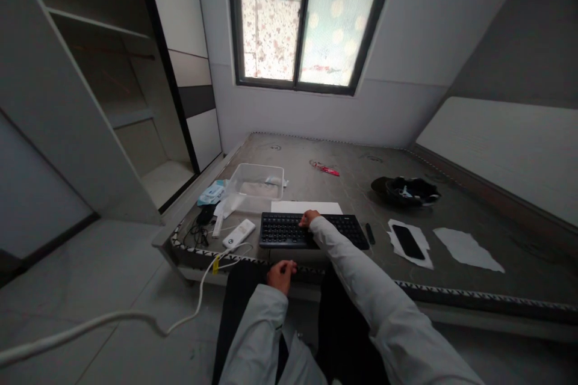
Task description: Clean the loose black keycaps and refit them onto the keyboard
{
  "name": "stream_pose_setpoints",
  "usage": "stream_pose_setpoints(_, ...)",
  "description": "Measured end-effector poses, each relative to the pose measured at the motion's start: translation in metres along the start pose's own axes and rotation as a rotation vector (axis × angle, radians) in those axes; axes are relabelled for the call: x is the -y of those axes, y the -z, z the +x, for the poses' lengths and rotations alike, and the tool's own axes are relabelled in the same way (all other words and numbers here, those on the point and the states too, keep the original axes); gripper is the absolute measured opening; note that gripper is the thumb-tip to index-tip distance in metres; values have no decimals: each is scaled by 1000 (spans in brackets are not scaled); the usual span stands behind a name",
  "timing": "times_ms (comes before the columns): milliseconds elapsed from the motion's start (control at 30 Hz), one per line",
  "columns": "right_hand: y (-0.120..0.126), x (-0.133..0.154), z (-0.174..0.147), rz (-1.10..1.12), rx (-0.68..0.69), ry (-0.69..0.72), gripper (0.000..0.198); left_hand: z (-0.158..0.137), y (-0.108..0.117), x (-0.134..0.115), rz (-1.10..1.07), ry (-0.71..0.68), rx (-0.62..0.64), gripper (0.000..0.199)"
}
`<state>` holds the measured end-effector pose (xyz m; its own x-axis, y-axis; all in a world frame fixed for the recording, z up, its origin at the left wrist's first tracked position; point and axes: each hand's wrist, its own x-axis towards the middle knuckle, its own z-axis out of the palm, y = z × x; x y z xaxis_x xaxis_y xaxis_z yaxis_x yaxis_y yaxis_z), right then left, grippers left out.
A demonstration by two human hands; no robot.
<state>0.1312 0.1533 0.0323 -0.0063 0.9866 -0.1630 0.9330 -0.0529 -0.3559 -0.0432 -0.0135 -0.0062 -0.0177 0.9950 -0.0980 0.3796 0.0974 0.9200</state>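
A black keyboard (pixel 280 230) lies near the front edge of the bed, with a white sheet or box (pixel 332 208) just behind it. Over its middle keys is my right hand (pixel 309 218), fingers drawn together and pointing down. Whatever may be between those fingertips is too small to make out. My left hand (pixel 280 277) is held above my left thigh, in front of the keyboard, its fingers curled in with nothing visible in them. A small dark stick-like object (pixel 369 233) lies off the keyboard's right end.
To the left are a clear plastic box (pixel 256 180), a blue packet (pixel 212 192), a white power strip (pixel 239 234) with its cord (pixel 198 304), and black cables (pixel 197 234). On the right lie a phone (pixel 409 242) on paper, another paper (pixel 468 248) and a black cap (pixel 405 191). Red-tagged keys (pixel 326 168) lie farther back.
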Motion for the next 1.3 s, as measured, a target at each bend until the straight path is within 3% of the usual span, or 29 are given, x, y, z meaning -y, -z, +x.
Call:
stream_pose_setpoints(133, -1, -1, 0, -7, -7, 19, 15, -2, 1, -3, 22, 11, -11, 33)
stream_pose_setpoints(367, -3, -9, -14, 76, -149, 93, 13, -4, 5, -4, 24, 32, 4, 35)
stream_pose_setpoints(600, 23, -63, -49, 216, -285, 33, 27, 1, 6, 6, 7, 38, 44, 40)
stream_pose_setpoints(667, 26, -74, -65, 305, -247, 88, 36, 2, 5, 5, -26, 33, 66, 42)
stream_pose_setpoints(767, 19, -74, -94, 646, -149, 216, 49, 1, 2, -2, -108, 16, 135, 44)
stream_pose_setpoints(900, -12, -52, -136, 1092, 40, 253, 59, -3, -7, -13, -252, -78, 270, 42)
stream_pose_setpoints(1000, -38, -38, -156, 1326, 199, 243, 53, -2, -16, -15, -277, -133, 285, 40)
stream_pose_setpoints(1133, -56, -33, -162, 1441, 184, 148, 43, 6, -26, -8, -254, -82, 203, 35)
stream_pose_setpoints(1300, -48, -31, -164, 1467, 142, 95, 51, 15, -32, -6, -264, -7, 211, 37)
